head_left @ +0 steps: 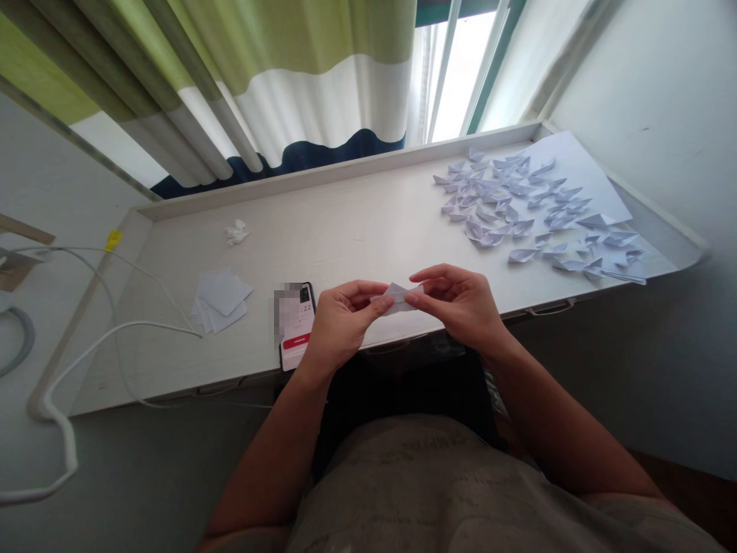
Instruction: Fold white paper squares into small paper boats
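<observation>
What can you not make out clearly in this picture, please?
All in the head view:
- Folded paper: both ends, covered by the left hand and right hand.
- Phone: part of its screen, masked by pixelation.
- Paper boats: exact number, too small and crowded.
- Sheets: how many, as they overlap.
- Shirt: its lettering, too faint and blurred.
- Thick cable: cut off by the left edge.

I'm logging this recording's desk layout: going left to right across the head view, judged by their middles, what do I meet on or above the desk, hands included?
Stack of white paper squares, phone, left hand, small folded paper, right hand, scattered folded paper boats.
</observation>
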Demonstrator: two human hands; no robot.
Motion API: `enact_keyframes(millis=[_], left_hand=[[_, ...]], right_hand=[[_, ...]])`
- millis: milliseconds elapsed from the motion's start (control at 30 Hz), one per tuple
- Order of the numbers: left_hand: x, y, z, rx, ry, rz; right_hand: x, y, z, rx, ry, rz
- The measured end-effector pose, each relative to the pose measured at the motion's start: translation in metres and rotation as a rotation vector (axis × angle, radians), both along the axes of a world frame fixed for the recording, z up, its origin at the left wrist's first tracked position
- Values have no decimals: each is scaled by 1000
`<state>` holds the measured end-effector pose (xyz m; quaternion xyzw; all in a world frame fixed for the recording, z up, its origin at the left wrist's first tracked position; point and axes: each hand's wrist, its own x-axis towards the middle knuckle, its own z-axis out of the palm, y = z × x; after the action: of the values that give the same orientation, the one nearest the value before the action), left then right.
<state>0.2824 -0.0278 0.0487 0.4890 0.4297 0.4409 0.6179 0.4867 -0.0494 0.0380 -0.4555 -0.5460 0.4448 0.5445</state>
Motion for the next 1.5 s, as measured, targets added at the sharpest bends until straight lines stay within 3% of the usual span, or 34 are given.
enact_keyframes(millis=[167,267,500,633,733,900,1067,1367,1500], left_hand=[[-2,1,-4,-47,-42,-2],[-2,2,-3,-39,-57,-11],[2,1,1,-21,-28,-123],[7,0,-2,211,216,98],[11,-3,-2,301,340,141],[15,-7,2,123,17,-42],[17,-9,0,-45,-182,-78],[-3,2,0,-96,-56,-175],[-9,3,1,-46,23,-194]], right_hand=[[4,-1,2,-68,8,172],[3,-2,4,-69,-9,179],[-3,-5,-6,-31,23,65],[-8,-4,-6,58,-103,-40],[-10,-3,-4,286,-283,-194],[-12,-2,-7,580,-457,-216],[-12,0,-16,682,-592,-228],[8,-4,-15,637,-563,81],[15,-7,-18,644,-568,93]])
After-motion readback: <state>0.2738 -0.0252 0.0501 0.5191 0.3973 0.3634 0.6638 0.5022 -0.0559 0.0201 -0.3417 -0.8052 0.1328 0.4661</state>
